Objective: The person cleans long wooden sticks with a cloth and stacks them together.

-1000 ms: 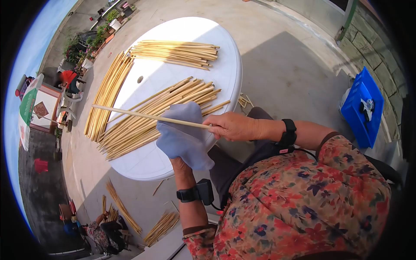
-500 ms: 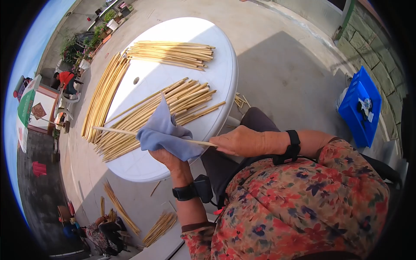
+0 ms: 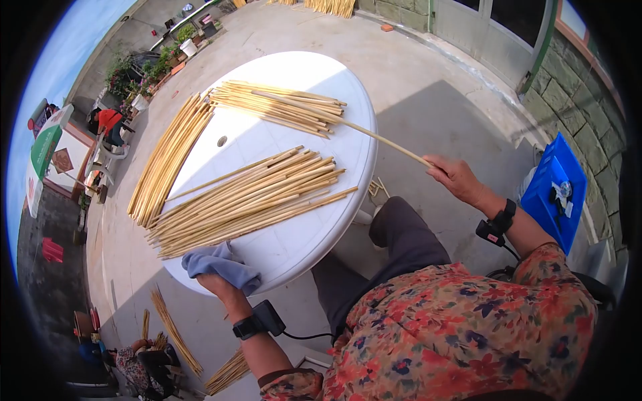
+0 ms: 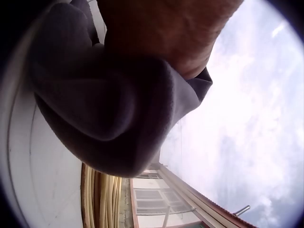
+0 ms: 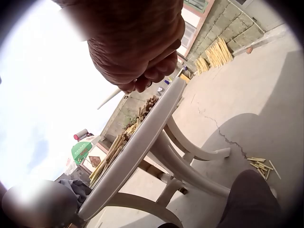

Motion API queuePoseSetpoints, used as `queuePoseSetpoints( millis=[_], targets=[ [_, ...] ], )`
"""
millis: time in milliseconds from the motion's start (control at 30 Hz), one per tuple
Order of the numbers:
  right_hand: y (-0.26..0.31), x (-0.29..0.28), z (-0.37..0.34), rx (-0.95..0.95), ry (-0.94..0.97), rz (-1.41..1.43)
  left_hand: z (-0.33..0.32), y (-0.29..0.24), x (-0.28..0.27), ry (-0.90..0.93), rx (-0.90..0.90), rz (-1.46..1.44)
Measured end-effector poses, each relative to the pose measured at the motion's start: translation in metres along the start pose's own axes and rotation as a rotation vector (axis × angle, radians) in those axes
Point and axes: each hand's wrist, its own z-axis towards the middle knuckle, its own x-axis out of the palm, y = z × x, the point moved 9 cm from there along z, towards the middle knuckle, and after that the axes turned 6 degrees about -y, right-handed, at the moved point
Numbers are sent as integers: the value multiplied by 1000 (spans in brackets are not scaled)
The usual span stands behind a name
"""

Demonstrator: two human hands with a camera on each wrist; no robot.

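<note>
In the head view my right hand point(image 3: 457, 178) grips the end of a long pale stick point(image 3: 384, 139), out past the right side of the table. The stick slants up and left, its far part crossing over the back bundle of sticks point(image 3: 267, 100). My left hand point(image 3: 219, 286) holds a crumpled blue-grey cloth point(image 3: 224, 262) at the table's near left edge. The cloth point(image 4: 104, 114) hides most of the fingers in the left wrist view. Just beyond it lies a wide pile of similar sticks point(image 3: 254, 197), with another bundle point(image 3: 170, 157) along the left side.
The round white table point(image 3: 294, 247) has a small centre hole. Short stick pieces point(image 3: 379, 187) lie on the ground to its right, near a blue crate point(image 3: 555, 194). More sticks point(image 3: 177, 327) lie on the ground at lower left, near a seated person point(image 3: 144, 364).
The cloth was around the stick and slid along it; now they are apart. My right hand has carried the stick away up and right, while the left hand drew the cloth down-left.
</note>
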Motion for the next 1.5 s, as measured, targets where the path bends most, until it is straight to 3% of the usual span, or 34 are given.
queuePoseSetpoints(
  millis=[167, 233, 400, 667, 867, 1067, 1233, 1300, 1367, 1500],
  targets=[
    [37, 29, 77, -22, 47, 54, -24, 13, 0, -276, -235, -110],
    [44, 42, 107, -32, 105, 73, -25, 22, -2, -201, -256, -34],
    [76, 61, 176, -232, 14, -216, -37, 16, 3, -258, -279, -79],
    [88, 113, 249, -249, -16, -339, -38, 28, -3, -282, -286, -121],
    [69, 138, 268, -162, 153, -468, -41, 17, 0, -259, -254, -90],
    [69, 134, 258, -197, 113, -491, -45, -1, 7, -279, -249, -80],
    [97, 125, 245, -407, 8, -503, -42, 15, -2, -289, -277, -61],
    [103, 120, 239, -395, 44, -529, -42, 19, -5, -289, -289, -30],
    [125, 115, 217, -341, 158, -185, -40, 21, -5, -287, -247, -62],
    [183, 132, 117, -609, 382, -71, -36, 24, -7, -262, -202, -41]
  ],
)
